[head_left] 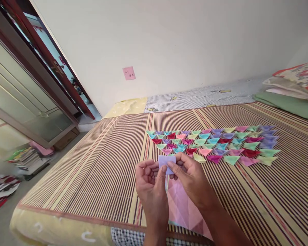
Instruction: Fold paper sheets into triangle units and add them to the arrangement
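Note:
A small folded square of lavender paper (166, 161) is held up between my two hands. My left hand (152, 182) pinches its lower left side with the thumb in front, the other fingers curled. My right hand (188, 176) grips its right side, thumb pressed on the face and fingers behind. Beneath my hands lies a creased pink sheet of paper (181, 205), partly hidden by my right forearm. Just beyond, several rows of small folded paper boats (200, 141) in many colours are spread out; my hands cover some of the nearest row.
Everything lies on a striped bamboo mat (105, 164) over a bed. Folded bedding (292, 99) is piled at the far right. A pink note (129, 73) is on the white wall (174, 44). Stacked papers (28, 159) sit on the floor at left, near a door (28, 89).

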### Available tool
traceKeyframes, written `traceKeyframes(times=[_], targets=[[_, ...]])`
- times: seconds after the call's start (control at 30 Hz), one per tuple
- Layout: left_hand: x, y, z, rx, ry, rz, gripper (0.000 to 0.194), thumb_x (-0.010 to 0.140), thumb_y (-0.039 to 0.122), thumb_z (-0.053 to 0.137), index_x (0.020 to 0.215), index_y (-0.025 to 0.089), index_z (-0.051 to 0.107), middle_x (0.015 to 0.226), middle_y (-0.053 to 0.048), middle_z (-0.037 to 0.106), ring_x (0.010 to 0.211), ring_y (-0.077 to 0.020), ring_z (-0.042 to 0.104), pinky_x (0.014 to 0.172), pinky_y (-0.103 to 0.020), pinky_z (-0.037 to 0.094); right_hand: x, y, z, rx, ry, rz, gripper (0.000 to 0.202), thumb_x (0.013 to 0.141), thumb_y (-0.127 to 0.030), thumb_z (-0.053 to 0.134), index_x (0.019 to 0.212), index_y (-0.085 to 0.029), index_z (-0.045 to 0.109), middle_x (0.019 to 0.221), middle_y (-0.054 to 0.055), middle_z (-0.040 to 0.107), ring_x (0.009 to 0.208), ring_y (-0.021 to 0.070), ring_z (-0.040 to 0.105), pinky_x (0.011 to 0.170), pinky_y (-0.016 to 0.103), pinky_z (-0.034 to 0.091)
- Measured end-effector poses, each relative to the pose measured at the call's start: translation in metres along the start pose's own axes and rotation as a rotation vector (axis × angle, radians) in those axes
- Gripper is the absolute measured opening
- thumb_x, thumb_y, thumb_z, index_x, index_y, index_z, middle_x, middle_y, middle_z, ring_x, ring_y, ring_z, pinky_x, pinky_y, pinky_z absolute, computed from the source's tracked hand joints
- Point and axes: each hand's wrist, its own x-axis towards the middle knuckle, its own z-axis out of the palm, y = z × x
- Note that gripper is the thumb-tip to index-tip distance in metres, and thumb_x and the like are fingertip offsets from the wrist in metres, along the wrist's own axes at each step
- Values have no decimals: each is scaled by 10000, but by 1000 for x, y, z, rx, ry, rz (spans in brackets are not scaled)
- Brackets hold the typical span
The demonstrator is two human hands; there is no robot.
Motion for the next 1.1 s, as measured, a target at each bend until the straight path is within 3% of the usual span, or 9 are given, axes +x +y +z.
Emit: traceKeyframes(times=[0.07, 0.2, 0.4, 0.5, 0.67, 0.8, 0.9, 1.1], targets=[[-4, -1, 4, 29, 52, 52, 243, 792, 308, 855, 889, 195, 663, 786, -10, 703, 701, -150, 694, 639, -228, 589, 0, 0, 0, 37, -1, 23, 307, 875, -475, 718, 795, -211, 581, 698, -18, 584, 637, 143, 578, 606, 266, 529], [-2, -3, 1, 43, 29, 43, 166, 804, 316, 833, 864, 179, 761, 802, -44, 746, 712, -170, 708, 632, -244, 598, 1, -2, -3, -15, -56, 43, 265, 886, -437, 704, 797, -204, 614, 748, 5, 630, 700, 162, 619, 653, 282, 549], [8, -4, -14, 77, -50, 6, 132, 787, 301, 849, 865, 198, 824, 840, -65, 801, 754, -197, 740, 687, -275, 606, 2, -11, -18, -156, -48, -105, 144, 921, -315, 652, 1014, -224, 713, 927, 39, 723, 839, 186, 680, 739, 306, 554], [12, -3, -19, 76, -139, -18, 122, 821, 310, 825, 882, 205, 837, 868, -74, 797, 796, -204, 734, 707, -278, 593, 1, -15, -27, -287, -133, -119, 194, 931, -227, 568, 985, -232, 754, 879, 26, 726, 760, 174, 654, 687, 305, 523], [20, 5, -28, 60, -371, -5, 124, 894, 286, 751, 943, 227, 849, 958, -79, 746, 895, -191, 690, 744, -248, 549, 1, -16, -39, -238, -204, -101, 244, 871, -181, 609, 1045, -236, 772, 1006, 43, 759, 909, 210, 695, 792, 334, 549], [25, 10, -34, 21, -513, -25, 253, 797, 223, 836, 1050, 224, 842, 1035, -100, 713, 961, -222, 674, 803, -281, 553, 1, -17, -41, -179, -203, -77, 164, 877, -236, 701, 1019, -244, 782, 973, 36, 751, 877, 201, 698, 779, 324, 560], [25, 11, -35, -4, -521, -24, 286, 747, 206, 872, 1031, 221, 846, 1019, -99, 708, 951, -226, 675, 809, -293, 563, 1, -18, -40, -162, -219, -100, 111, 913, -275, 712, 984, -247, 792, 930, 31, 750, 878, 197, 701, 794, 325, 552], [23, 12, -31, 56, -500, 25, 191, 813, 202, 824, 998, 241, 854, 1016, -100, 726, 984, -234, 682, 831, -306, 570, 1, -19, -37, -180, -225, -160, 134, 961, -279, 684, 894, -245, 794, 872, 21, 733, 837, 179, 675, 791, 320, 520]])
